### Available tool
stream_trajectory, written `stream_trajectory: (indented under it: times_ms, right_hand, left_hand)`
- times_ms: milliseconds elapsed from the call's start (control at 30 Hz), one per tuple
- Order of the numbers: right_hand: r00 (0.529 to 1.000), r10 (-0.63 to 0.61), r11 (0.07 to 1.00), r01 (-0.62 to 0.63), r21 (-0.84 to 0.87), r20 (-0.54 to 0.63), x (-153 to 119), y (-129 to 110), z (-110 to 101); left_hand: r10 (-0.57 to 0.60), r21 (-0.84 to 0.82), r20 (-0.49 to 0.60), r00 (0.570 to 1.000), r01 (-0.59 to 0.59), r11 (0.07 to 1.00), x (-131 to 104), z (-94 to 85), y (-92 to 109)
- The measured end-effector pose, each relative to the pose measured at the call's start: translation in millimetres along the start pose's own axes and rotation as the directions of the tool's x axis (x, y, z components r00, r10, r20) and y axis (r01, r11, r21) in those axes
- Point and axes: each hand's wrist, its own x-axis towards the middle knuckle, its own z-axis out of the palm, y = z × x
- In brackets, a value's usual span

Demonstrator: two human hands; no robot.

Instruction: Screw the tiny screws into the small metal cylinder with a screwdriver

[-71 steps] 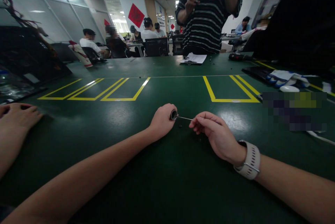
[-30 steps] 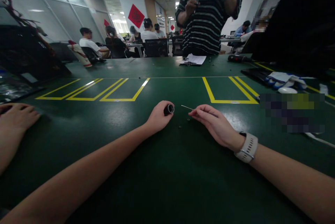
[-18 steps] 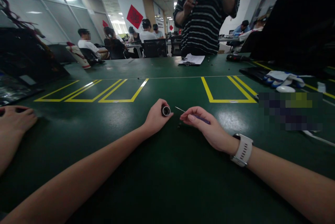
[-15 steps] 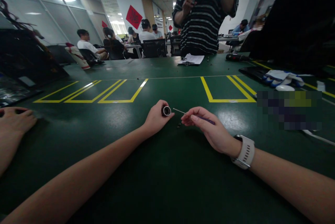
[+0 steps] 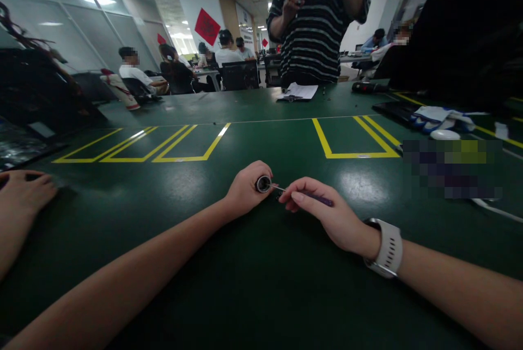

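Observation:
Near the middle of the green table, my left hand [image 5: 246, 189] is closed around a small dark cylinder [image 5: 263, 183] with a silver rim, its open end facing right. My right hand [image 5: 322, 208] pinches the dark purple handle of a thin screwdriver [image 5: 321, 199]. The metal shaft points left, and its tip is at the cylinder's open end. Small dark rings [image 5: 278, 196] lie on the table between the two hands, partly hidden by my right fingers.
Another person's hand [image 5: 28, 192] rests at the left edge. Yellow tape [image 5: 359, 156] marks the green table [image 5: 261, 284]. Gloves [image 5: 441, 119] lie at right, papers [image 5: 300, 91] at the far edge. A person in a striped top [image 5: 312, 34] stands beyond.
My left hand and the cylinder have shifted slightly right and down. My right hand has lowered a little, and the screwdriver tip has gone from beside the cylinder to its opening.

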Motion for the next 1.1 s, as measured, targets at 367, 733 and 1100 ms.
stream_trajectory:
  times_ms: [367,733,1100]
  right_hand:
    - [0.995,0.072,0.997,-0.069,-0.039,0.072,-0.1,-3.9,2.5]
    - [0.995,0.026,0.999,-0.023,-0.027,0.093,-0.5,0.0,-1.7]
    - [0.987,-0.061,0.976,0.091,-0.200,0.152,-0.5,-4.6,-1.7]
  left_hand:
    - [-0.047,0.006,0.095,0.994,0.047,0.999,-0.9,-0.5,4.4]
    - [-0.082,0.027,0.131,0.988,0.079,0.997,-1.3,-2.1,8.5]
    - [-0.067,0.049,0.140,0.988,0.061,0.997,-1.6,-0.9,8.7]
